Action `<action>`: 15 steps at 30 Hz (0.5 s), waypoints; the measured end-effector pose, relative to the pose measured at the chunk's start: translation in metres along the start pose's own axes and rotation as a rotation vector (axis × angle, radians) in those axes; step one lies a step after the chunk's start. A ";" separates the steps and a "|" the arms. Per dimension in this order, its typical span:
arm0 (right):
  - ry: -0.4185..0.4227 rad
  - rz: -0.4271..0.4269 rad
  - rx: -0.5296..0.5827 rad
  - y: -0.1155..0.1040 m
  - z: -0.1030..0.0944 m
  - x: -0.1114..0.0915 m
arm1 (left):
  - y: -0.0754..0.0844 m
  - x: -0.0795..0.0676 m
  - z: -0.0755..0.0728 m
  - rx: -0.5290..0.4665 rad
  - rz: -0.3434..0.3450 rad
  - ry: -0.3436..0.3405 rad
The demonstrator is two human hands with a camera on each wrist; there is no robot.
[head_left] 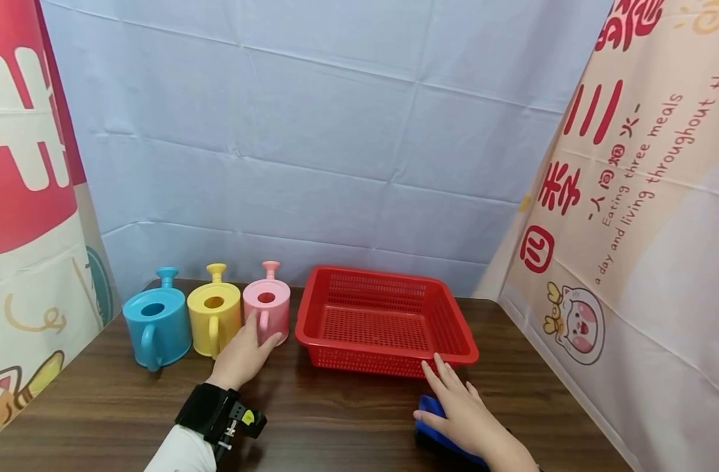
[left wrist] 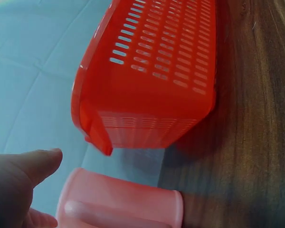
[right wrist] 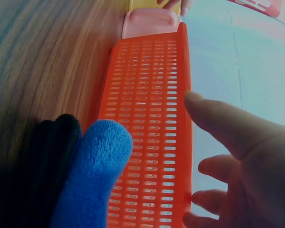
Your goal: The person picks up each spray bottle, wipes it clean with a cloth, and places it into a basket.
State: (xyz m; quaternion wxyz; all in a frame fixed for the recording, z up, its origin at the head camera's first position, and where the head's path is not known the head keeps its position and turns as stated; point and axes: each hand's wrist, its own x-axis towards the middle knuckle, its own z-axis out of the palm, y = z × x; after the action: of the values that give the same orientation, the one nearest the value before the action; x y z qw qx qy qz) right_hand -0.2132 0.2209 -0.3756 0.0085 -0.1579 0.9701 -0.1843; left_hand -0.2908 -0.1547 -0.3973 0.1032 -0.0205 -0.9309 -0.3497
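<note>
A pink watering can (head_left: 281, 308) stands upright, rightmost in a row with a yellow watering can (head_left: 201, 331) and a blue watering can (head_left: 173, 337). My left hand (head_left: 241, 357) reaches to the pink can, fingertips right at its handle, thumb stretched out apart from the fingers. In the left wrist view that thumb (left wrist: 40, 164) shows beside the can's rim. My right hand (head_left: 462, 413) hovers with spread fingers by the front right of a red plastic basket (head_left: 359, 359). Below it lies a fuzzy blue item with a black part (right wrist: 97, 166), partly hidden by the hand in the head view.
The basket, with slotted walls, sits just right of the pink can on the dark wooden table (head_left: 330, 419). A pale blue cloth (head_left: 335, 131) hangs behind the table, and printed cloths (head_left: 648, 262) hang at both sides.
</note>
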 end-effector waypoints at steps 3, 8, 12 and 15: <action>-0.007 -0.011 0.009 0.004 0.002 -0.002 | -0.002 0.002 0.001 -0.031 -0.038 -0.024; -0.070 -0.007 0.060 0.011 0.004 -0.004 | -0.007 0.005 0.004 -0.094 -0.078 -0.032; -0.163 0.033 0.112 0.019 0.006 -0.005 | -0.009 0.009 0.005 -0.162 -0.090 -0.022; -0.236 0.094 0.109 0.025 0.009 -0.005 | -0.009 0.011 0.004 -0.214 -0.103 -0.019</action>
State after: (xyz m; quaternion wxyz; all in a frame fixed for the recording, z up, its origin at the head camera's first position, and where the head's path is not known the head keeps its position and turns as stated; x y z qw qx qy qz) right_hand -0.2152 0.2414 -0.3929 0.1399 -0.1320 0.9572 -0.2164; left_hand -0.3036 -0.1589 -0.4041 0.0736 0.0133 -0.8890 -0.4518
